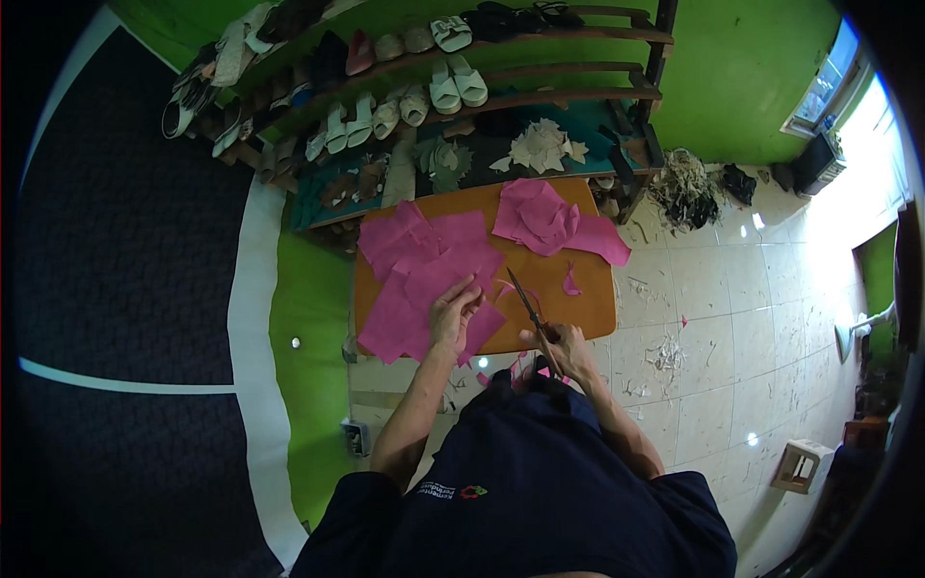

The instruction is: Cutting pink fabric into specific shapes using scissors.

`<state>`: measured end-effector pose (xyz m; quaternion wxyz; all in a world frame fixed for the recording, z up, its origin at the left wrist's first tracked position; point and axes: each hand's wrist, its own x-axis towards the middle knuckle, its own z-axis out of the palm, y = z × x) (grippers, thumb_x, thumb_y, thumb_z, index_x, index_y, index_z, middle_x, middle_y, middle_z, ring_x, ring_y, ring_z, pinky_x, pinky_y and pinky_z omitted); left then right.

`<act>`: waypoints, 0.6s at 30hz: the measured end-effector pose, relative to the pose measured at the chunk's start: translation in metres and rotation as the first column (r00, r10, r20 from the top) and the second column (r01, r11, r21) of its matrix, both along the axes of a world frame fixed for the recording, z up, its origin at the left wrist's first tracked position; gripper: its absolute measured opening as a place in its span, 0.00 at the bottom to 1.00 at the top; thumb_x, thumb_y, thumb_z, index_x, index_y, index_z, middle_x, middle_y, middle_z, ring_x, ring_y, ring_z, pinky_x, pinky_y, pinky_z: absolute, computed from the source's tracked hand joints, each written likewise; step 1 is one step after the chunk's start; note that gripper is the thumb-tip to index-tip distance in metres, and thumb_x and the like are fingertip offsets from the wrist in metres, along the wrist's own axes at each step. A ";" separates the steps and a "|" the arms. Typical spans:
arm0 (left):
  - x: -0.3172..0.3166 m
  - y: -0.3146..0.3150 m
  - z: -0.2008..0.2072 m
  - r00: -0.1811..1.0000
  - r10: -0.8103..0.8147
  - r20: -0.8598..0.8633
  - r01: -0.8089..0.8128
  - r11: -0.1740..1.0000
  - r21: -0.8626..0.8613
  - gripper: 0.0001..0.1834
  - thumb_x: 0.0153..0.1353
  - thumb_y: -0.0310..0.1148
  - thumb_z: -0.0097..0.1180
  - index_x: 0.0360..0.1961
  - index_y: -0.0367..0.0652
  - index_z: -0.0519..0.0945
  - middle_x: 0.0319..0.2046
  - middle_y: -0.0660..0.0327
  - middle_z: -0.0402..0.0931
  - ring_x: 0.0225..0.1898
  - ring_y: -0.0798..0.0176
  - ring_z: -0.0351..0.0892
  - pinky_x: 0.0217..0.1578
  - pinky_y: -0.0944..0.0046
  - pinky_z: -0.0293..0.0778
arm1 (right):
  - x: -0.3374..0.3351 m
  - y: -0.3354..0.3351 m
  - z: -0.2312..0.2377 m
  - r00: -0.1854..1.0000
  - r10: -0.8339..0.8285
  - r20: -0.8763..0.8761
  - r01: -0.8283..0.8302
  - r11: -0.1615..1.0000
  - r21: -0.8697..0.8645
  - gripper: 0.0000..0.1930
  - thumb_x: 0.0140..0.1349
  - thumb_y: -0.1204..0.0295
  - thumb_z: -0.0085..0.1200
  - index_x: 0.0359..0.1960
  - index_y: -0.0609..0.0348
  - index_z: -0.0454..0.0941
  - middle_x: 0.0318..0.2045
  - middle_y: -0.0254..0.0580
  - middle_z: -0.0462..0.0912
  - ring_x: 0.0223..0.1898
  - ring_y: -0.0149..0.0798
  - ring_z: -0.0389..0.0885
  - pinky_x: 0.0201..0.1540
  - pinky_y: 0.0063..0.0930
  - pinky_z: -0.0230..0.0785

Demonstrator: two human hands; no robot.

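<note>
In my right hand (568,352) is a pair of scissors (528,301), with the long dark blades pointing away from me over the table. My left hand (455,316) is closed, its fingertips pinching a pink sheet piece (488,277) whose exact outline blends into the pink sheets below. Several cut pink sheets (409,303) overlap on the left half of the orange table (599,299). Another pile of pink pieces (540,217) lies at the table's far right. A thin pink strip curls near the blades, and a small pink scrap (571,279) rests to their right.
Behind the table stands a wooden rack (568,75) with several shoes and sandals. Its lower shelf carries white cut pieces (540,144) and grey-green ones (443,162). Offcuts litter the tiled floor (713,289) at right, with a larger heap (689,188) near the wall. A stool (803,465) stands lower right.
</note>
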<state>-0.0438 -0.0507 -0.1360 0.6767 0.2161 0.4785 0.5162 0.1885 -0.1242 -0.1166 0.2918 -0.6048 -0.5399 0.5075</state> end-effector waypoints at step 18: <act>0.045 0.022 0.084 0.972 0.129 -0.195 -0.041 0.916 0.399 0.27 0.54 0.14 0.65 0.57 0.33 0.77 0.32 0.62 0.82 0.34 0.72 0.82 0.43 0.72 0.80 | -0.033 0.018 0.025 0.985 -0.019 -0.173 0.032 0.997 0.075 0.33 0.61 0.39 0.56 0.24 0.64 0.71 0.13 0.38 0.68 0.16 0.34 0.70 0.22 0.36 0.63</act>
